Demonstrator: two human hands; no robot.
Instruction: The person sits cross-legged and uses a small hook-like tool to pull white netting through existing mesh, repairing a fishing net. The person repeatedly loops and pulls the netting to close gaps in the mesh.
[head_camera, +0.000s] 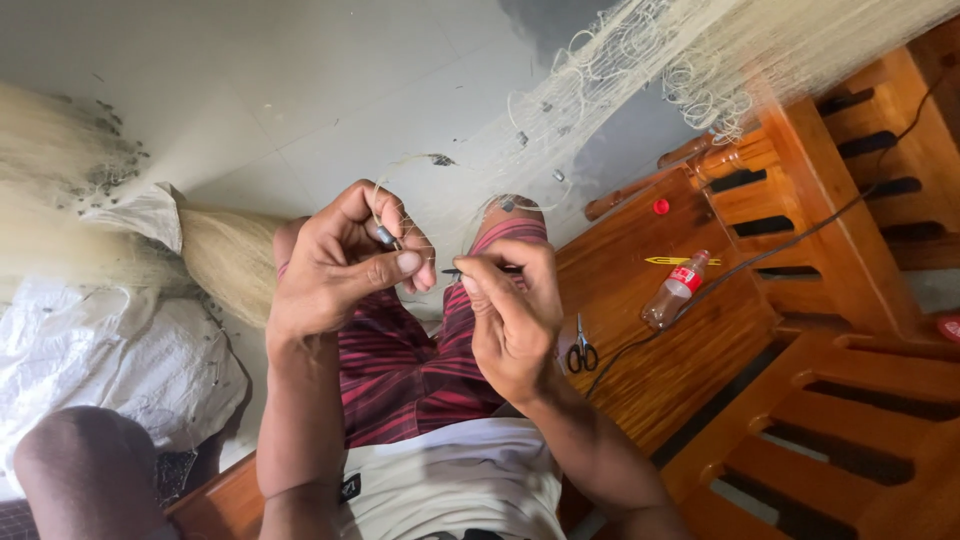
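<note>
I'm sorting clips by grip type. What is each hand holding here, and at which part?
The left hand pinches a small grey sinker on the net line between thumb and fingers. The right hand pinches a thin dark tool near its tip.

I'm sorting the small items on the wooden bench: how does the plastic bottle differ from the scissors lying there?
The plastic bottle is clear with a red label and lies on its side, uncapped. The scissors are smaller, dark-handled with metal blades, and lie flat and closed. The bottle lies farther from the person than the scissors. Both rest on the wooden bench, untouched by either hand.
</note>
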